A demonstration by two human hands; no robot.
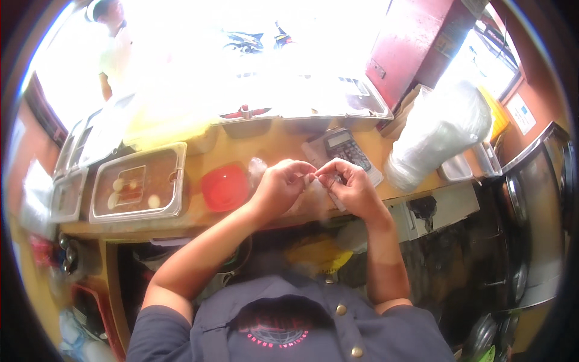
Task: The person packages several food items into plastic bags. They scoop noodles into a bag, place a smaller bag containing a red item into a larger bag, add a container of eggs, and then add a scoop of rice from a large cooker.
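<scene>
At your far left sits the tub (pixel 136 215), with what look like eggs (pixel 154 201) showing in it. It is well apart from your hands, but your left forearm crosses low over the counter (pixel 268 143), so a wide swing of that elbow might knock the tub's near corner.

Next comes the red bowl (pixel 224 187), close beside your left wrist. If you pull outward sharply, the back of that wrist could tip or push it. A crumpled wrap (pixel 257 168) lies between the bowl and your hand, and could get dragged along.

Your left hand (pixel 280 188) pinches at the fingertips, which meet those of your right hand (pixel 350 190) in front of you. Between them is the clear plastic (pixel 317 199), its loose part hanging below your fingers near the counter's front edge. I judge both pinches to be on it, though your knuckles hide the exact grip. Thin film like this may slip or tear if you tug unevenly, and whatever it holds, which I cannot make out, might drop over the edge.

Just beyond your right hand lies the calculator (pixel 348 148); a forward jerk could shove it. Farther right, the bag bundle (pixel 443 136) leans bulkily, and a stray elbow might topple it.
</scene>
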